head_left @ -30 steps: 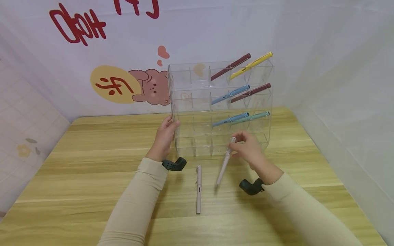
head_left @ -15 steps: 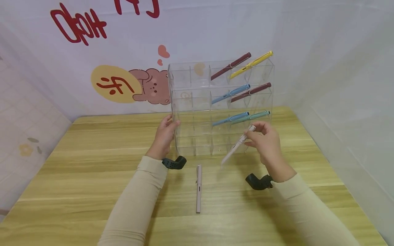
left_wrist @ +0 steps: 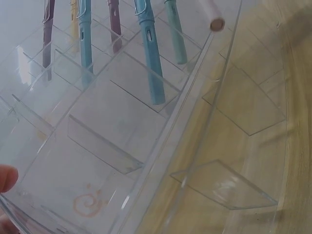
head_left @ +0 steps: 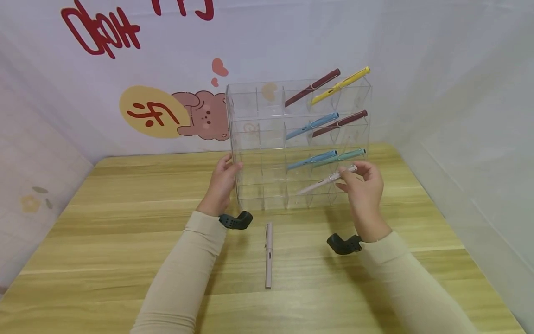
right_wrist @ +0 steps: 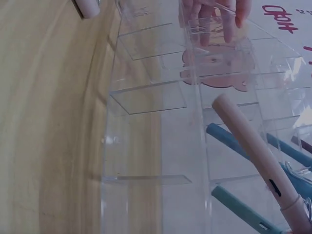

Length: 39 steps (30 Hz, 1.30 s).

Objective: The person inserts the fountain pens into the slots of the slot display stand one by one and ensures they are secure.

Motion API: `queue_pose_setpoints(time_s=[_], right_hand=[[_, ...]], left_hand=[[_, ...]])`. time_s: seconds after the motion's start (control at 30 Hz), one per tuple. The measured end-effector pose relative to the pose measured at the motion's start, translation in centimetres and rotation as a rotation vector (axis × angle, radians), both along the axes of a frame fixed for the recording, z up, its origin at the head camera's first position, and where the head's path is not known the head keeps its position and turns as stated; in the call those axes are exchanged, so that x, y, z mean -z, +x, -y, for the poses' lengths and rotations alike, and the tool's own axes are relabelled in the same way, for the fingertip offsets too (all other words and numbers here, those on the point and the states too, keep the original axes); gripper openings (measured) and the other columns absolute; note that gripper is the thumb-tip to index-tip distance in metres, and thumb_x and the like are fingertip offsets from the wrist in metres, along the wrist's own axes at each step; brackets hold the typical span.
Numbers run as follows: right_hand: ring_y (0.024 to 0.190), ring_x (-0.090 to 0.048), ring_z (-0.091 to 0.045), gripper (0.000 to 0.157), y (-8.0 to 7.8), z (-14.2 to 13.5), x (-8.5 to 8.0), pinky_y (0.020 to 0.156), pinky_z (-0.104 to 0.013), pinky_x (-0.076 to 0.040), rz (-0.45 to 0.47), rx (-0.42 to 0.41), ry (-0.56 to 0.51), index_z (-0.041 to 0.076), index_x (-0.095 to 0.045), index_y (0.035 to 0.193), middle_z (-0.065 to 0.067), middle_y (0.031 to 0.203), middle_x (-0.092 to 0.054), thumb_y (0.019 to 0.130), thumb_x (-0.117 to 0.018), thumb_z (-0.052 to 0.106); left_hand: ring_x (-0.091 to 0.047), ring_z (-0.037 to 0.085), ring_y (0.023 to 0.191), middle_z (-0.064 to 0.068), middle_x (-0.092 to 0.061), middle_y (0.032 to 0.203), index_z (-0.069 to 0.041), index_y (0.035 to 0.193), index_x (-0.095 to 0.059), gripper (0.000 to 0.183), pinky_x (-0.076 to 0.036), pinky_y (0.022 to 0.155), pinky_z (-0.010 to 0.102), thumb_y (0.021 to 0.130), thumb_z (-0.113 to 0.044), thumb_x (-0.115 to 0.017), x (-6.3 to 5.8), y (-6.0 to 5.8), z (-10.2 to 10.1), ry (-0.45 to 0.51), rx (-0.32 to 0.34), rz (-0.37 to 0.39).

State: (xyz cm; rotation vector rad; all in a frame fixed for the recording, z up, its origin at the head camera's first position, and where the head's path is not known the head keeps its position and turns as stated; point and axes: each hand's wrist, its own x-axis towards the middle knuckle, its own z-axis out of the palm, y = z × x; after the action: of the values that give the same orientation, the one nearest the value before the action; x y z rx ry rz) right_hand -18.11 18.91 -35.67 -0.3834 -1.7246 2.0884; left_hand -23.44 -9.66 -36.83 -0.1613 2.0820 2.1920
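Observation:
My left hand (head_left: 221, 185) grips the left side wall of a clear acrylic pen rack (head_left: 262, 195), thumb at the front and fingers behind. A pale pink pen (head_left: 321, 183) is pinched by its capped end in my right hand (head_left: 364, 195). It slants down to the left before the rack's lowest row; in the right wrist view its barrel (right_wrist: 253, 146) lies above a blue and a green pen. Whether its tip touches the rack I cannot tell. Another pale pink pen (head_left: 269, 255) lies on the wooden table in front of the rack.
Six slots on the rack's right half hold pens: dark red (head_left: 313, 87) and yellow (head_left: 341, 86) on top, blue (head_left: 313, 126) and dark red (head_left: 340, 123) in the middle, blue (head_left: 312, 160) and green (head_left: 340, 158) below. A printed curtain (head_left: 167, 41) hangs behind.
My right hand has moved up and to the right with the pale pink pen. The pen has swung from steep to a flatter slant, its tip rising from near the table. My left hand stays put.

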Motion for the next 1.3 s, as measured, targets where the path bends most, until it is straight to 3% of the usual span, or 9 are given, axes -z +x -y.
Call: queue_pose_setpoints(time_s=[0.33, 0.6, 0.9, 1.3], right_hand=[[0.073, -0.061, -0.009, 0.026, -0.5, 0.5, 1.4, 0.066, -0.023, -0.056, 0.004, 0.049, 0.001, 0.012, -0.045, 0.096, -0.003, 0.098, -0.044, 0.087, -0.066, -0.001], [0.074, -0.063, -0.005, 0.023, -0.4, 1.6, 2.2, 0.068, -0.020, -0.054, 0.026, 0.028, 0.069, 0.007, -0.045, 0.099, -0.004, 0.100, -0.044, 0.089, -0.064, -0.001], [0.076, -0.063, -0.007, 0.022, -0.4, 2.8, 3.0, 0.069, -0.020, -0.053, 0.001, -0.010, 0.069, 0.001, -0.045, 0.100, -0.005, 0.099, -0.041, 0.087, -0.062, -0.007], [0.078, -0.061, -0.007, 0.022, -0.5, 3.2, 4.0, 0.067, -0.018, -0.052, 0.020, -0.020, 0.127, 0.001, -0.045, 0.101, -0.006, 0.102, -0.041, 0.088, -0.062, -0.004]], left_hand=[[-0.036, 0.032, 0.132, 0.015, -0.036, 0.146, -0.013, 0.150, -0.030, 0.052, -0.027, 0.110, 0.052, 0.101, -0.021, -0.048, 0.0, -0.1, -0.3, -0.009, 0.001, 0.000], [-0.039, 0.031, 0.129, 0.014, -0.036, 0.145, -0.014, 0.150, -0.030, 0.053, -0.030, 0.108, 0.050, 0.101, -0.023, -0.050, 0.1, 0.0, -0.2, -0.015, 0.003, 0.003], [-0.037, 0.032, 0.132, 0.014, -0.034, 0.147, -0.015, 0.150, -0.029, 0.053, -0.029, 0.109, 0.051, 0.101, -0.022, -0.049, 0.0, 0.0, 0.2, -0.029, 0.001, 0.003], [-0.035, 0.032, 0.133, 0.015, -0.033, 0.147, -0.014, 0.151, -0.027, 0.054, -0.027, 0.110, 0.052, 0.102, -0.022, -0.048, -0.1, 0.1, 0.1, -0.024, 0.014, -0.001]])
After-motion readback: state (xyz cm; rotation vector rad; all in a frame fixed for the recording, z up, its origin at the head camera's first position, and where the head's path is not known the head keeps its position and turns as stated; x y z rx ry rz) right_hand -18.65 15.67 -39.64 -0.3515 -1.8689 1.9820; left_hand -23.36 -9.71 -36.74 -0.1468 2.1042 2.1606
